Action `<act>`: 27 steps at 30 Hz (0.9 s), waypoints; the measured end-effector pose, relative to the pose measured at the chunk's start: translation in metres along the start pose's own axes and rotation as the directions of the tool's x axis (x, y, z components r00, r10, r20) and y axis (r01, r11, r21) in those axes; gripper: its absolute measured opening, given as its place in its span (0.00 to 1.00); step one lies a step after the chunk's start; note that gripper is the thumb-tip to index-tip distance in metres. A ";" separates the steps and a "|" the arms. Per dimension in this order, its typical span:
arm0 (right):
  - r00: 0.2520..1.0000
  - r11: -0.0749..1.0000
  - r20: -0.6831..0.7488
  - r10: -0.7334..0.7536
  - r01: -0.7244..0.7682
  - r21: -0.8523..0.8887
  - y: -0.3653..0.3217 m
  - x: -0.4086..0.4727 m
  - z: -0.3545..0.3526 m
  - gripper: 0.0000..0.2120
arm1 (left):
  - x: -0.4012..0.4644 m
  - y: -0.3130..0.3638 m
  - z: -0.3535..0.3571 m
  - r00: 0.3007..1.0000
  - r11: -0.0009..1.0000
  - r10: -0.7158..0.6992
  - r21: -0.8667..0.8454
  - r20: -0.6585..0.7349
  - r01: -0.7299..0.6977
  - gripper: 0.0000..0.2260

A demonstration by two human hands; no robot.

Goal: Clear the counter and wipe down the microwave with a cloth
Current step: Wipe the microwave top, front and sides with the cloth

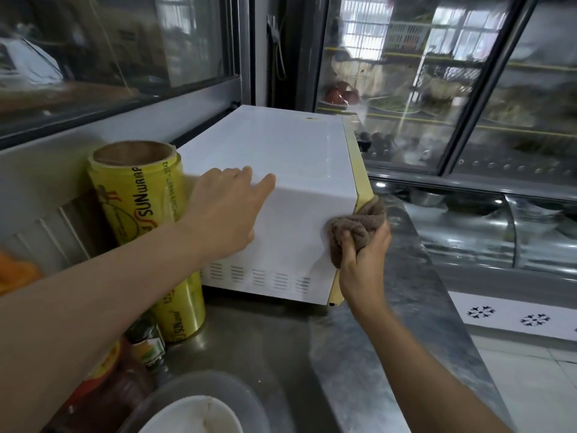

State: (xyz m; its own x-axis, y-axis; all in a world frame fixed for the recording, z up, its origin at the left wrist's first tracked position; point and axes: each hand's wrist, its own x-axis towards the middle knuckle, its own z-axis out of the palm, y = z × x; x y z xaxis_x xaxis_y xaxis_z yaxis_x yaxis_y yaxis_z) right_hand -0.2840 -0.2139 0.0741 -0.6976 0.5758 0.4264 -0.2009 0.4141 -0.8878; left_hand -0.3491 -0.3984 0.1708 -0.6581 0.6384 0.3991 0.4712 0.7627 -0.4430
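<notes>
Cloth (356,228), a bunched brown terry rag, is pressed against the near side panel of the white boxy microwave (281,170), right at the front corner where the pale yellow door edge (359,179) runs down. The right hand (362,254) holds it in a clenched grip, fingers and thumb curled round the wad from below.

The left hand (228,204) lies on the microwave's near top edge, fingers stretched out flat over the top and thumb pointing toward the front; its grip is released and it grasps nothing, only rests on the casing. Both forearms reach in from the bottom of the view.

The microwave stands on the dull steel surface (281,354), its back toward a grey wall under a window, its door facing right. A row of vent slots (259,278) runs along the bottom of the side panel.

Just left of the microwave, touching or nearly touching its rear corner, stands an upright yellow roll of cling film with a brown cardboard core (137,195). Nearer, along the left edge, are a small can with a green and yellow label (150,348), a dark red sauce bottle (112,389) and a white bowl on a grey plate (190,414). A glass-fronted display cooler (437,89) fills the right background.
</notes>
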 end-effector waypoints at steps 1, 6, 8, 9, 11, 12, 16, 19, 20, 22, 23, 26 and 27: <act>1.000 1.000 0.004 0.016 -0.016 0.003 0.005 -0.003 0.001 0.28 | 0.000 0.001 0.001 1.000 1.000 -0.005 0.000 0.000 0.005 0.31; 1.000 1.000 0.018 0.011 -0.011 -0.012 0.030 -0.014 0.004 0.27 | 0.000 0.002 0.008 0.999 1.000 -0.027 -0.003 -0.020 0.027 0.31; 0.999 1.000 0.044 0.010 -0.009 -0.022 0.042 -0.021 0.004 0.27 | -0.001 0.004 0.009 0.999 0.999 -0.037 -0.011 -0.017 0.037 0.30; 0.998 0.999 0.057 0.013 -0.011 -0.033 0.049 -0.026 0.005 0.25 | -0.002 0.005 0.009 0.999 0.999 -0.042 -0.013 -0.017 0.042 0.30; 0.997 0.998 0.069 0.017 -0.013 -0.058 0.061 -0.035 0.006 0.23 | -0.002 0.005 0.009 0.998 0.998 -0.059 -0.027 -0.018 0.059 0.31; 0.997 0.998 0.072 0.012 -0.007 -0.070 0.065 -0.039 0.007 0.24 | -0.003 0.006 0.008 0.998 0.997 -0.067 -0.038 -0.020 0.066 0.31; 0.995 0.993 0.092 -0.034 0.044 -0.112 0.078 -0.045 0.007 0.27 | -0.004 0.008 0.008 0.997 0.996 -0.079 -0.042 -0.012 0.078 0.31; 0.979 0.993 0.180 0.097 -0.082 -0.090 0.106 -0.052 0.008 0.21 | -0.005 0.008 0.006 0.995 0.994 -0.101 -0.044 0.001 0.101 0.31; 0.973 0.986 0.187 0.133 -0.111 -0.120 0.111 -0.056 0.008 0.22 | -0.006 0.008 0.006 0.995 0.994 -0.104 -0.041 0.008 0.104 0.31; 0.965 0.965 0.200 0.172 -0.124 -0.231 0.119 -0.058 0.007 0.23 | -0.006 0.008 0.004 0.995 0.995 -0.097 -0.036 0.021 0.098 0.31; 0.957 0.947 0.208 0.201 -0.136 -0.290 0.117 -0.058 0.005 0.24 | -0.006 0.008 0.003 0.995 0.995 -0.093 -0.035 0.032 0.094 0.31; 0.933 0.897 0.253 0.257 -0.133 -0.421 0.103 -0.058 -0.005 0.16 | -0.007 0.007 -0.001 0.991 0.993 -0.105 -0.051 0.082 0.110 0.33; 0.926 0.886 0.283 0.249 -0.100 -0.452 0.097 -0.057 -0.011 0.13 | -0.006 0.006 -0.004 0.988 0.991 -0.111 -0.060 0.107 0.118 0.33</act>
State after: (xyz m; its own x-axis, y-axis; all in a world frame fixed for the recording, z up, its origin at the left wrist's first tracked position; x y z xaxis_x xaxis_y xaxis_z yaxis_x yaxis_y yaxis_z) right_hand -0.2561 -0.1991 -0.0347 -0.8907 0.4370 0.1252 0.2025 0.6279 -0.7515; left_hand -0.3398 -0.3971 0.1683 -0.7652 0.5353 0.3577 0.4251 0.8374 -0.3436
